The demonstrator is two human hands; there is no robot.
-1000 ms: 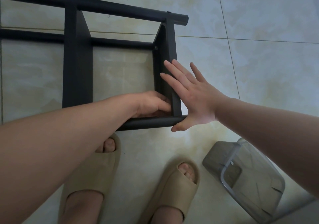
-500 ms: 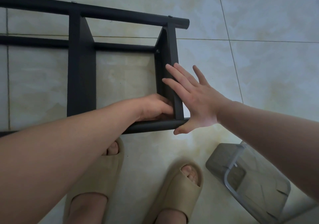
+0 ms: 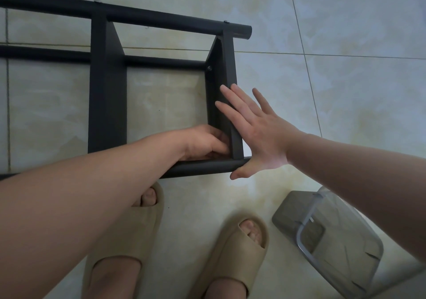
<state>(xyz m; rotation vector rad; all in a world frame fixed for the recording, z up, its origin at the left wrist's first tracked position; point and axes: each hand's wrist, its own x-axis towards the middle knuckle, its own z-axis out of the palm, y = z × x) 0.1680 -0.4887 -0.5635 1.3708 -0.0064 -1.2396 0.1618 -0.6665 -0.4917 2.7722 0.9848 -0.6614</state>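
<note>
A black metal frame [image 3: 107, 96] of round tubes and flat cross panels stands on the tiled floor in front of me. My right hand [image 3: 258, 135] lies flat with straight, spread fingers against the outer face of the right end panel [image 3: 227, 68], its thumb under the end of the near tube [image 3: 202, 167]. My left hand [image 3: 205, 143] reaches inside the frame at the corner where that panel meets the near tube. Its fingers are curled against the panel's inner side, and what they hold, if anything, is hidden.
My two feet in beige slippers [image 3: 232, 259] stand just below the near tube. A clear grey plastic container [image 3: 329, 241] lies on the floor at the lower right. Pale floor tiles [image 3: 345, 91] extend to the right of the frame.
The view has drifted slightly, so the frame and hands sit a little lower in the picture. Both hands keep their places on the end panel.
</note>
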